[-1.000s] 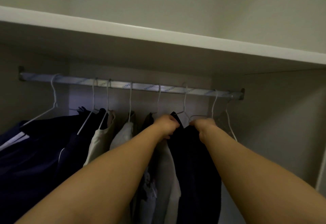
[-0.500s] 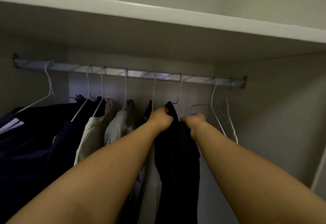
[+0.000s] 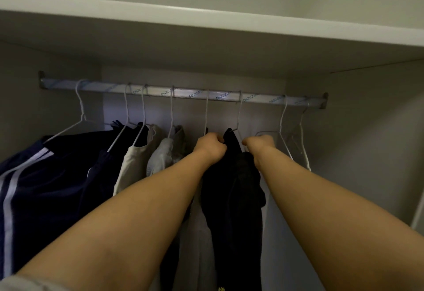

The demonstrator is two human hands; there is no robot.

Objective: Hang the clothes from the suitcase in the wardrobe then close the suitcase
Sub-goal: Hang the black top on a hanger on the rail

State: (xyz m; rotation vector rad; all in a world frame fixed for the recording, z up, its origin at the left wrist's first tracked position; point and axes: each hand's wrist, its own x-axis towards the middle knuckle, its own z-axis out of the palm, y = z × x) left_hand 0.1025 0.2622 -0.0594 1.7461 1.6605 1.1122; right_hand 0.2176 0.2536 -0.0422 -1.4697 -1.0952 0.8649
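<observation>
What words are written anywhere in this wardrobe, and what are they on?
"HONG": printed upside down, repeated along the silver metal clothes rail.
The word beside each "HONG", on the same rail: too blurred to read.
Small yellow mark at the bottom of the dark hanging garment: cut off, unreadable.

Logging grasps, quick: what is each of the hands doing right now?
Left hand: closed, gripping the dark garment at its top.
Right hand: closed, apparently gripping the same garment's other shoulder.
</observation>
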